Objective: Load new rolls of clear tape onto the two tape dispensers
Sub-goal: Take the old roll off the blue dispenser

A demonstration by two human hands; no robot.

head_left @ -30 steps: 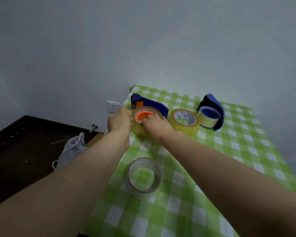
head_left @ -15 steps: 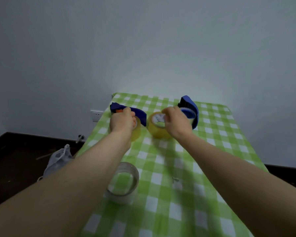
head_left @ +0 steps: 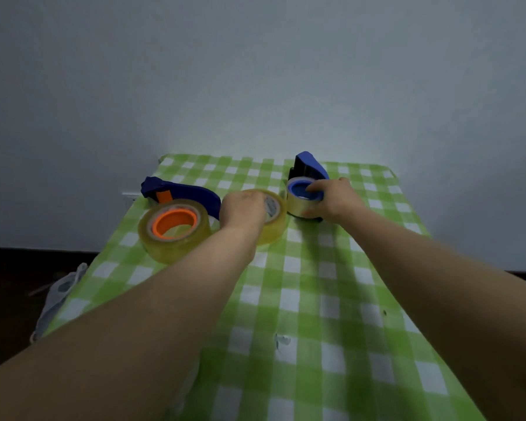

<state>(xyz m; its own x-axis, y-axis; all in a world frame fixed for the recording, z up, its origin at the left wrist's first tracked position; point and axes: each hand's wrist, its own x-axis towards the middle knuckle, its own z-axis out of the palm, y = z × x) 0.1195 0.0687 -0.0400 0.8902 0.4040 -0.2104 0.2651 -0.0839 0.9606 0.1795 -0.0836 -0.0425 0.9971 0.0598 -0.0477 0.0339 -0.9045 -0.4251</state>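
Note:
Two blue tape dispensers lie at the far end of the green checked table (head_left: 316, 299). The left dispenser (head_left: 192, 192) carries a full yellowish clear roll (head_left: 176, 238) on its orange hub. My left hand (head_left: 245, 209) grips a loose yellowish tape roll (head_left: 274, 217) in the middle, tilted on its edge. The right dispenser (head_left: 308, 167) has a blue hub with a thin, nearly used-up roll (head_left: 299, 205) around it. My right hand (head_left: 334, 199) holds that roll, fingers reaching over the blue hub.
A grey wall stands right behind the table's far edge. Dark floor lies to the left, with a white plastic bag (head_left: 58, 296) beside the table. A small dark speck and a pale scrap mark the cloth near the front.
My left hand let go of the left dispenser's roll and took the loose middle roll. My right hand moved from that roll to the right dispenser. The view shifted; the empty ring left the frame.

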